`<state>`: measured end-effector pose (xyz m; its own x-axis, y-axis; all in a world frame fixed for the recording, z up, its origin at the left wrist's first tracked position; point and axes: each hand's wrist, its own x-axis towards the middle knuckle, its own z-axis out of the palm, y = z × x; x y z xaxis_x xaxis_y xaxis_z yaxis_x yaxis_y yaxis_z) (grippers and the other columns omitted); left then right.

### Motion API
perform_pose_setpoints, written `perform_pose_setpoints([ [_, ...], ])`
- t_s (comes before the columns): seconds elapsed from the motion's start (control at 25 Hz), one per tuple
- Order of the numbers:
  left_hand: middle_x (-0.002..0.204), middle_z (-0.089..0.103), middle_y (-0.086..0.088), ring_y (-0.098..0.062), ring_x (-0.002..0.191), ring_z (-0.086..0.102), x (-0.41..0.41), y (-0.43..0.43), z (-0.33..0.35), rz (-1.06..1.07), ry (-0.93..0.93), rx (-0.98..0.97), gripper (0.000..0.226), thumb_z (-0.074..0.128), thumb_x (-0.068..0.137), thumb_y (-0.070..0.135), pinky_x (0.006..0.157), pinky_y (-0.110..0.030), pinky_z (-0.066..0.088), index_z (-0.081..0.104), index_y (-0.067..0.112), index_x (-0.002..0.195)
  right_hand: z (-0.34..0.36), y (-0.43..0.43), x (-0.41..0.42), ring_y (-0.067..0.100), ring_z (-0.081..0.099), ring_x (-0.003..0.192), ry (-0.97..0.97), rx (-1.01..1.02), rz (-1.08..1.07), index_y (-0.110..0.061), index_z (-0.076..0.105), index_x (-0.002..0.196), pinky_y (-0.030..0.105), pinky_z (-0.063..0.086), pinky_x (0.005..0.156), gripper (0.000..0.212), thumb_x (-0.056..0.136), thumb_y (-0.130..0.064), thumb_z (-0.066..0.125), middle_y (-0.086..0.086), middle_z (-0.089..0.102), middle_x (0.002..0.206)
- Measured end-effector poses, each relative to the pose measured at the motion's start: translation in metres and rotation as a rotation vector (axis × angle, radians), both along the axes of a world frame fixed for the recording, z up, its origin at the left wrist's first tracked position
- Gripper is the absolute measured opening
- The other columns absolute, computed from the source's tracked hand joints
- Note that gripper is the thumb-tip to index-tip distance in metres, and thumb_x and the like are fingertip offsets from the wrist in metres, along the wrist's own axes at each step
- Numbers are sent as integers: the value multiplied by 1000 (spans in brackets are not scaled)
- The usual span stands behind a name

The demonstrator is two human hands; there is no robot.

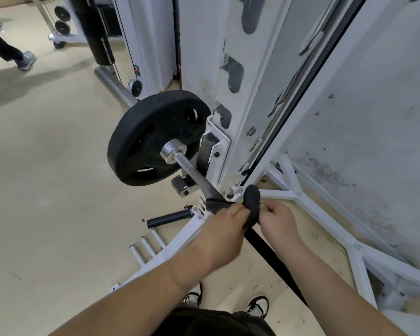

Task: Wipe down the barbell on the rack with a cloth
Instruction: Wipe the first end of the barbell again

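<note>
Steel-grey and dull, the long round barbell shaft (194,173) lies across the white painted steel rack (230,98), seated at a dark-lined hook on the upright. It carries a chrome collar (174,151) and a black rubber weight plate (141,141) on its outer sleeve. On the near side of the upright, a dark grey crumpled cloth (252,196) is draped over the shaft. The left hand (224,225) grasps the cloth around the bar, while the right hand (280,219) has its fingers curled at the cloth's loose end, seemingly pinching it. A short black peg (167,218) and white storage pegs (147,246) jut from the rack's base below. Farther back stands a black padded cylinder (96,32). Another person's grey shoe (26,60) treads the beige floor (46,190), and a scuffed pale wall (374,117) rises at right.
</note>
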<state>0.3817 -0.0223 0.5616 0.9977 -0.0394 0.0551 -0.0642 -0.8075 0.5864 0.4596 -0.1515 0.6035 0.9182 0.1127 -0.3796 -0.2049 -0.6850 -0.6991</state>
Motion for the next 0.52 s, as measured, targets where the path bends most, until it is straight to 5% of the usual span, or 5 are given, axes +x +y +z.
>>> perform_pose_setpoints([
  [0.2,116,63,-9,-33,97,60,20,39,-2,391,-40,10,30,59,90,7,81,-48,53,63,9,119,4,-11,-4,20,56,67,-35,-24,28,-11,60,75,31,41,61,33,101,-27,50,2,61,70],
  [0.4,108,65,-2,-21,94,62,-19,5,12,139,-19,-237,24,60,87,9,78,-35,50,65,13,110,4,10,2,19,48,58,-50,2,75,-12,53,64,33,34,57,34,97,-18,53,-2,54,59],
  [0.52,93,69,2,-14,86,61,-12,44,41,395,-56,-320,13,63,89,16,74,-31,48,68,19,101,9,28,5,12,61,69,-63,-2,123,-20,70,79,28,42,59,23,97,-22,57,-5,68,71],
])
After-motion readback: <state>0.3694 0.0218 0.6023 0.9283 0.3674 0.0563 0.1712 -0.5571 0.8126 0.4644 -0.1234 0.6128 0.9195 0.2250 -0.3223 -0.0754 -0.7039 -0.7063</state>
